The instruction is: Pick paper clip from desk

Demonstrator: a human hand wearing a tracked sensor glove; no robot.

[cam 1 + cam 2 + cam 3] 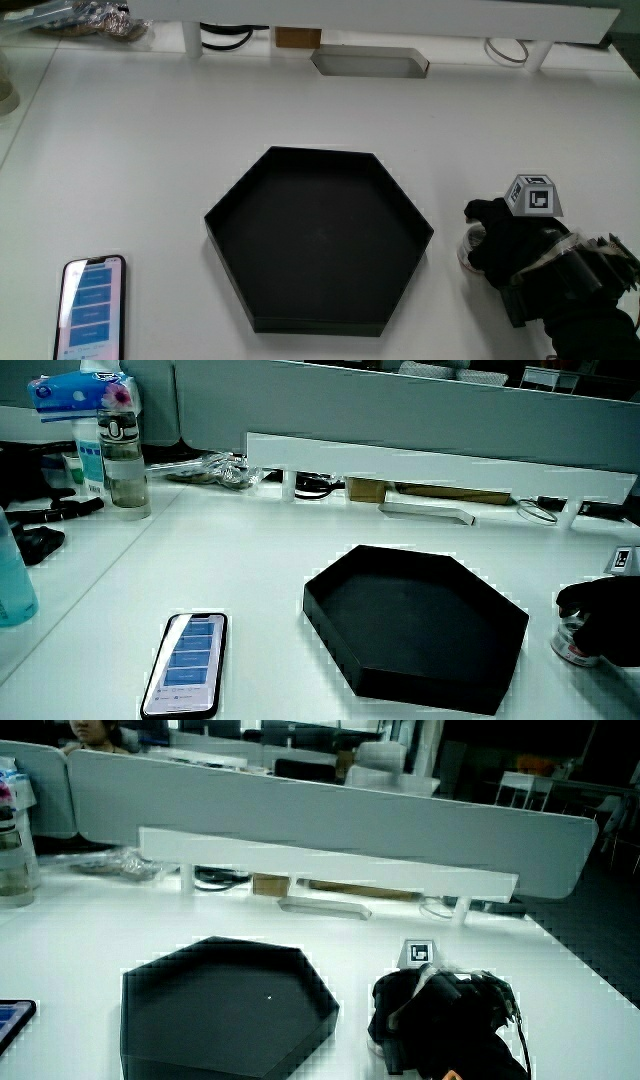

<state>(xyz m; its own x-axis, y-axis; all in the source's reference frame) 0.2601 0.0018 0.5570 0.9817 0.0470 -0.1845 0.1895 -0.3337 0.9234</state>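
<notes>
Hand [515, 245] covers most of a small round container [468, 245]; paper clip not discernible.

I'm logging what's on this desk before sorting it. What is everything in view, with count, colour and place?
Hexagonal tray: one, black, nothing visible in it, mid-table.
Smartphone: one, dark frame with a lit blue screen, flat at the table's edge nearest the person, beside the tray.
Small round container: one, clear with a pale lid, under the hand beside the tray; contents not visible.
Water bottle: one, clear, upright, farther from the person than the smartphone.
Tissue pack: one, blue, beside the bottle's top.
Paper clip: none can be made out.
Hand: one, black glove with a patterned cube, over the container.
</notes>
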